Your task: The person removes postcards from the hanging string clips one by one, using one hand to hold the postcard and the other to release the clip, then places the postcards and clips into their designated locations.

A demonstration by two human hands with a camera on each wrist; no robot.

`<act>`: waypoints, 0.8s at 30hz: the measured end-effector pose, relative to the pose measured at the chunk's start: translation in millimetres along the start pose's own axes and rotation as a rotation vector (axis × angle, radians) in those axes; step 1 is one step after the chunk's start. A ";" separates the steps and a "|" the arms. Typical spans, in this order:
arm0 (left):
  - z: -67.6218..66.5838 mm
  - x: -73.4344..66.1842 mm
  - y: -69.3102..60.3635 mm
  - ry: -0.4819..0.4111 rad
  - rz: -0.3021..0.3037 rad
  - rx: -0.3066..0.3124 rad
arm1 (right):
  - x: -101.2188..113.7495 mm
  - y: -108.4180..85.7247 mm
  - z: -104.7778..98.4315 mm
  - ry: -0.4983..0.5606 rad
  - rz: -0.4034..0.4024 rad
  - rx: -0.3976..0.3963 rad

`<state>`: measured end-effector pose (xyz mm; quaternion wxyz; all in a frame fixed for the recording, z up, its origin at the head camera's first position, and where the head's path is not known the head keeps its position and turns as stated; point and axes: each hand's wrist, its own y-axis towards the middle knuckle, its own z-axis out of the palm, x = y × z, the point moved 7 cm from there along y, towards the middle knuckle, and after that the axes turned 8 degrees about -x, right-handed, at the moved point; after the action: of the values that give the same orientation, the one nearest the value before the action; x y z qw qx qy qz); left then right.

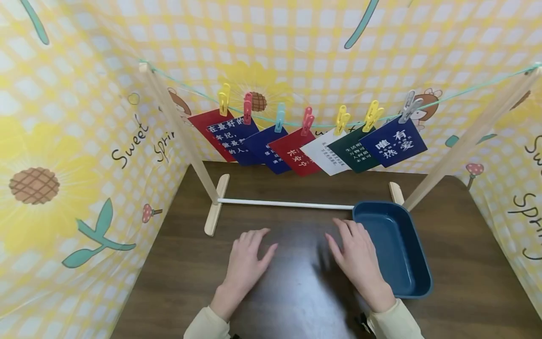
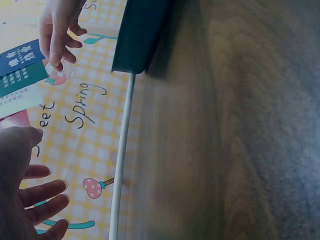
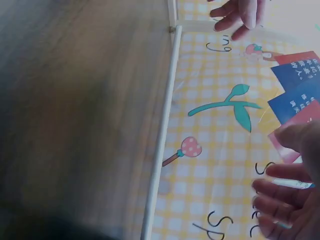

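Note:
Several printed cards hang in a row from a thin green cord [image 1: 461,94], each held by a plastic clothespin. From left to right come a red card [image 1: 207,123], two blue ones, another red, a white card [image 1: 325,153], a dark green card [image 1: 355,150] and a blue card [image 1: 394,141] under a grey clothespin [image 1: 410,107]. My left hand [image 1: 245,263] holds nothing, its fingers loosely bent above the table. My right hand [image 1: 360,259], likewise holding nothing, hovers beside the left rim of a dark blue basin [image 1: 395,245].
Two wooden posts [image 1: 179,127] on flat feet [image 1: 217,205] carry the cord. A white rod [image 1: 288,204] joins them low down, its right end hidden behind the basin. Yellow checked cloth [image 1: 296,28] surrounds the dark wooden table [image 1: 169,273].

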<state>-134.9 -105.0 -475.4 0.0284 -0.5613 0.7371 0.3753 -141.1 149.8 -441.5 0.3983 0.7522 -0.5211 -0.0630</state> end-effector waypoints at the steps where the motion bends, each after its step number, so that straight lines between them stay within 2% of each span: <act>1: -2.0 0.9 0.5 -0.038 -0.022 -0.016 | 1.8 1.7 -1.1 0.023 -0.002 -0.011; 5: -7.9 5.9 2.9 -0.191 -0.107 -0.057 | 10.6 9.1 -6.5 0.125 -0.008 -0.064; 8: -12.1 9.4 6.2 -0.277 -0.139 -0.093 | 17.7 15.9 -9.5 0.182 -0.013 -0.076; 14: -21.3 19.5 12.8 -0.446 -0.167 -0.232 | 30.8 34.1 -12.5 0.224 -0.036 -0.043; 18: -22.2 32.7 13.8 -0.563 -0.241 -0.312 | 39.8 50.5 -15.9 0.246 -0.059 -0.017; 21: -22.1 40.6 13.7 -0.604 -0.311 -0.338 | 48.2 64.0 -20.7 0.274 -0.081 -0.016; 24: -26.2 41.6 13.9 -0.612 -0.338 -0.360 | 55.9 74.3 -24.4 0.295 -0.096 -0.022</act>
<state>-152.0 -152.6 -468.7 0.2096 -0.5327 0.5142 0.6386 -158.1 105.8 -357.7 0.4754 0.7728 -0.4198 0.0236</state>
